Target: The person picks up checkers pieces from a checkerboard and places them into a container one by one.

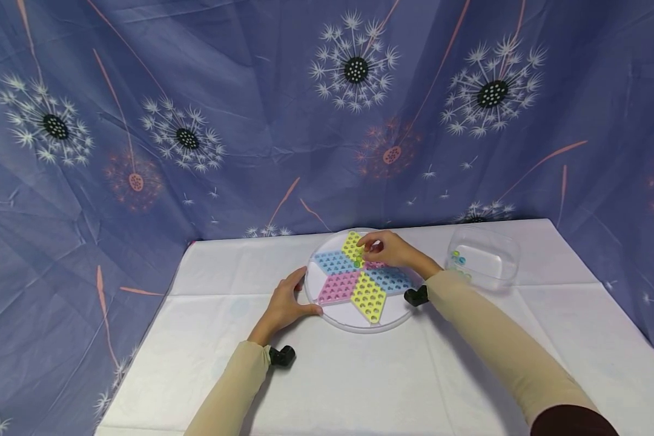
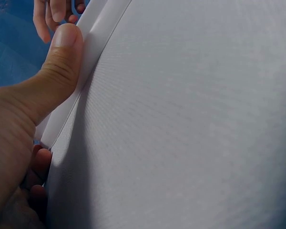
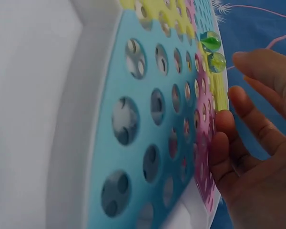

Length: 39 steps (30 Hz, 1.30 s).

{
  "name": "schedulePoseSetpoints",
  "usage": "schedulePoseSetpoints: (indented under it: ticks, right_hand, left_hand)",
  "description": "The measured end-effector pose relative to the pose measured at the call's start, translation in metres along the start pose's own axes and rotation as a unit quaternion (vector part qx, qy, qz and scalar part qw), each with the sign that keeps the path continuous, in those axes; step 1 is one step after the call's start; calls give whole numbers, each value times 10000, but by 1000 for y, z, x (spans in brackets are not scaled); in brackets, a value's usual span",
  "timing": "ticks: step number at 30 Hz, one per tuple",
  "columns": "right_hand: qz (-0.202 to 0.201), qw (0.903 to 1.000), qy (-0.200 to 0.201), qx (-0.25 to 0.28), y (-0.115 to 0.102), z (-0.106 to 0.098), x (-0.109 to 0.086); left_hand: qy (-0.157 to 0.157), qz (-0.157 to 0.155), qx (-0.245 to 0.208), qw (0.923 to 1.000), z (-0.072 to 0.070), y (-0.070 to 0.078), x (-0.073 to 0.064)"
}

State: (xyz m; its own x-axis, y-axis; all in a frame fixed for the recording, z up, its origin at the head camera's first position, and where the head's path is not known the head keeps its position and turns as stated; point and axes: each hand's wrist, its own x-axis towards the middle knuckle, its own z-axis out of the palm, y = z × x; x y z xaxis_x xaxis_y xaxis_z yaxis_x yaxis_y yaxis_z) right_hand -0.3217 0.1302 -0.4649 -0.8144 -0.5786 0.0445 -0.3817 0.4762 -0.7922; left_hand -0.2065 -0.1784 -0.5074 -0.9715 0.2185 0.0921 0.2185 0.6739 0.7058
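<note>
A round white Chinese checkers board (image 1: 327,242) with a yellow, blue and pink star lies on the white-covered table. My left hand (image 1: 284,306) holds its left rim; in the left wrist view the thumb (image 2: 62,62) rests along that rim. Over the far yellow point and the pink section is my right hand (image 1: 388,248), fingers bent and spread apart, with nothing visible between them. Just beside its fingertips, two glass marbles sit on the board in the right wrist view: a green marble (image 3: 210,42) and a yellow-green marble (image 3: 217,62).
A clear plastic box (image 1: 490,260) stands on the table right of the board, with several marbles (image 1: 458,258) at its left end. The white tablecloth (image 1: 332,381) extends in front. Behind hangs a blue curtain (image 1: 261,121) with dandelion prints.
</note>
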Motion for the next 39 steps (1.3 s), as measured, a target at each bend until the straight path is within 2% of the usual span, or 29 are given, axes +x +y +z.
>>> schedulePoseSetpoints:
  ticks: [5,13,30,39]
  right_hand:
    - [157,9997,-157,-115,0,4,1]
    - [458,9983,-193,-309,-3,4,4]
    - [564,9964,-20,-636,0,8,9]
    - [484,9963,38,-712,-2,9,8]
  left_hand:
    - [32,28,-74,10000,0,-1,0]
    - [43,42,-67,10000,0,-2,2]
    - [51,94,-91,9999,1,-3,2]
    - [57,89,-34,9999,0,-1,2]
